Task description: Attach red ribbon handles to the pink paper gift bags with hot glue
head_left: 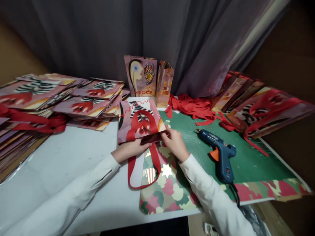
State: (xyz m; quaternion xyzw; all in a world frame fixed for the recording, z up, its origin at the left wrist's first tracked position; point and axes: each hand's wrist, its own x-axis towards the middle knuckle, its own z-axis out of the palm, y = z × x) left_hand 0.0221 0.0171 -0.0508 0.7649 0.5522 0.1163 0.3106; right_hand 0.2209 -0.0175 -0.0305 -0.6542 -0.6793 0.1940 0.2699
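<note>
A flat printed paper bag [137,119] lies in the middle of the white table [69,157], its opening edge toward me. Both hands pinch that near edge: my left hand [131,147] from the left, my right hand [174,142] from the right. A red ribbon handle [144,126] arches across the bag's face, and a second red ribbon loop [145,170] hangs from the same edge toward me over the table. Both arms wear white sleeves.
A blue glue gun [221,154] lies on the green cutting mat [251,160], right of my hands. Floral wrapping paper [167,193] lies under the mat. Loose red ribbons [192,106], upright finished bags [147,78], flat bag stacks at left [49,98] and right [261,101].
</note>
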